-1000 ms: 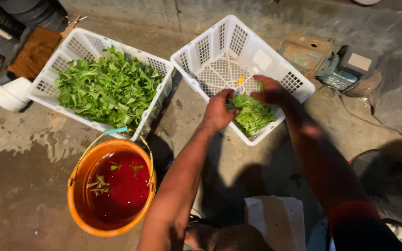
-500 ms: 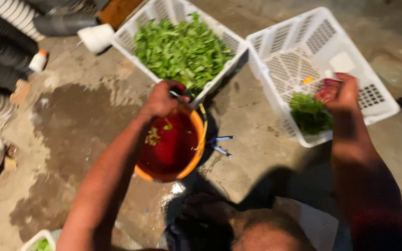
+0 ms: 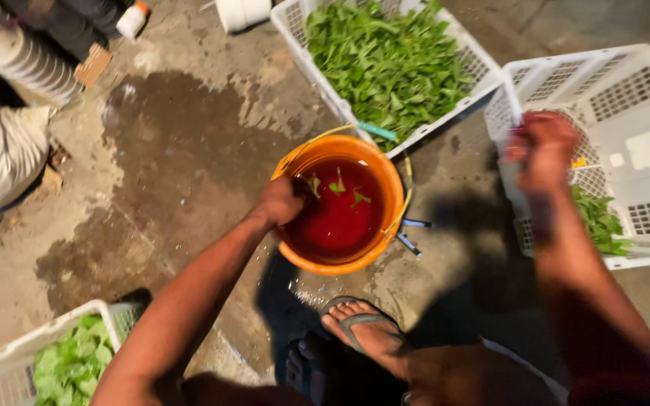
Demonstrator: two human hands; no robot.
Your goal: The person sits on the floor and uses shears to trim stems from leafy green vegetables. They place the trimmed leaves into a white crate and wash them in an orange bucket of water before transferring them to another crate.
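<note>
Fingers of the left hand [image 3: 280, 201] dip curled into the orange bucket [image 3: 340, 259], seemingly rinsing leaves, while the right hand [image 3: 542, 146], beside it, looks closed, calling for a lift.

a rough outdoor vegetable-washing yard: wet concrete floor [image 3: 174, 150], white crates of leafy greens [image 3: 393, 64], orange bucket [image 3: 340, 203]

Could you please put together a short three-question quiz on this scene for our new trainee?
1. True or false: the left hand is at the rim of the orange bucket.
2. Which holds the most greens? A. the crate above the bucket B. the right crate C. the bucket
3. What does the right hand grip?

Key: 1 true; 2 A; 3 the edge of the right crate.
</note>
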